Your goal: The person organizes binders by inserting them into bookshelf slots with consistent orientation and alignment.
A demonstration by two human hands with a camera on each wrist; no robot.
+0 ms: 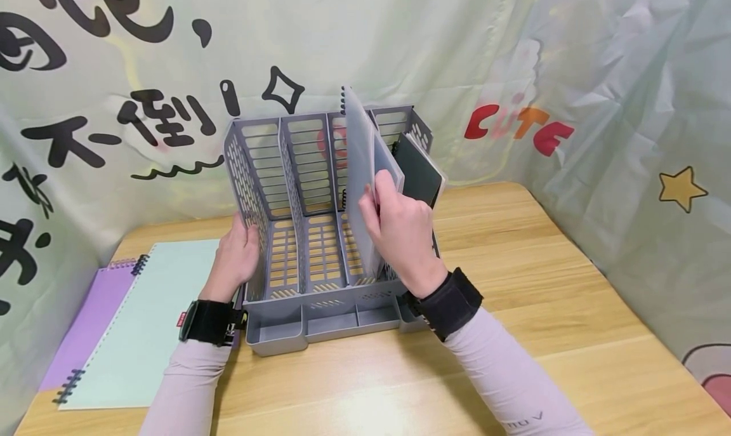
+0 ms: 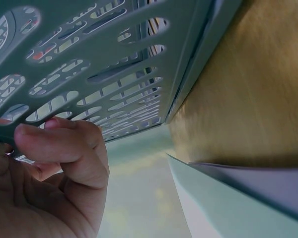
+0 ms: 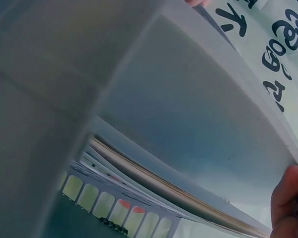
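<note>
A grey desktop file organizer (image 1: 328, 298) with upright dividers stands on the table. My left hand (image 1: 234, 255) grips the front edge of its left side wall; in the left wrist view the curled fingers (image 2: 72, 148) hold the perforated panel. With thumb and fingers, my right hand (image 1: 402, 236) pinches the near edge of a pale spiral notebook (image 1: 358, 163). That notebook is upright and sticks up above the dividers, its lower edge in the right half of the organizer. Right of it, a dark-covered notebook (image 1: 419, 169) leans in the rightmost compartment, partly hidden by my hand.
On the table's left lie a mint-green spiral notebook (image 1: 154, 322) and a purple one (image 1: 94, 322) partly under it. Small trays (image 1: 331, 325) run along the organizer's front. A printed cloth (image 1: 434, 42) hangs behind the wooden table (image 1: 542, 277).
</note>
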